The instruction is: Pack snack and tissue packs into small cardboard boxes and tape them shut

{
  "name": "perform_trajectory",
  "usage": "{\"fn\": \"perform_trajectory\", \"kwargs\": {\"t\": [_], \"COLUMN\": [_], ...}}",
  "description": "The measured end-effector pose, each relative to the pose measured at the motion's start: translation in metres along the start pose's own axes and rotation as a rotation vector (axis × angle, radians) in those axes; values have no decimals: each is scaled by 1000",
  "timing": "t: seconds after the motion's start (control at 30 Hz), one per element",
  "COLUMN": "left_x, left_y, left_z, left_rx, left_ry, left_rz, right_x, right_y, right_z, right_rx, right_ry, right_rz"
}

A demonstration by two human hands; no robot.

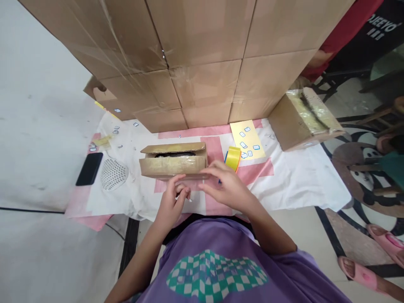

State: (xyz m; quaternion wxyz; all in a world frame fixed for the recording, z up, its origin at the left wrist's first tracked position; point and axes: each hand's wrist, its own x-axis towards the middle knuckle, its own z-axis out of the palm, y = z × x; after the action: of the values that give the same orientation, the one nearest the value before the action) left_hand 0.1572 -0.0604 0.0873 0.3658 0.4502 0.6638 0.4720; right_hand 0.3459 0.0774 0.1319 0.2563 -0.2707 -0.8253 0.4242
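A small cardboard box [172, 165] lies on the cloth in front of me, yellowish tape along its top. Its top flaps stand slightly apart, and something dark shows in the gap. At its near side is my left hand [175, 195], index finger reaching to the box's lower edge, thumb and other fingers curled together. A tiny white bit [190, 200] shows by those fingertips; whether they pinch it I cannot tell. My right hand [227, 185] is at the box's right end, thumb and fingers apart, fingertips close to the corner. A roll of yellow tape [232, 158] stands just beyond it.
Large stacked cartons [205, 88] wall off the back. Right stands another taped box [303, 118]; a yellow sheet with small stickers [248, 141] lies nearer. Left are a black phone [89, 169] and a white mesh cup [114, 174]. Another person's red sleeve [342, 38] shows upper right.
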Motion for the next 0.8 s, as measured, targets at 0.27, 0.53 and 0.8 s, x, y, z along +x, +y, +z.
{"fn": "perform_trajectory", "kwargs": {"t": [0.27,0.53,0.8], "left_x": [0,30,55], "left_y": [10,8,11], "left_z": [-4,-34,-43], "left_rx": [133,721,978], "left_ry": [-30,353,320], "left_rz": [-148,114,350], "right_x": [36,74,113], "right_y": [-18,-35,-27], "right_z": [-1,-28,-3], "right_rx": [-193,-17,-86], "right_ry": [-96,-63,-218], "right_rz": [-181,-123,-67]}}
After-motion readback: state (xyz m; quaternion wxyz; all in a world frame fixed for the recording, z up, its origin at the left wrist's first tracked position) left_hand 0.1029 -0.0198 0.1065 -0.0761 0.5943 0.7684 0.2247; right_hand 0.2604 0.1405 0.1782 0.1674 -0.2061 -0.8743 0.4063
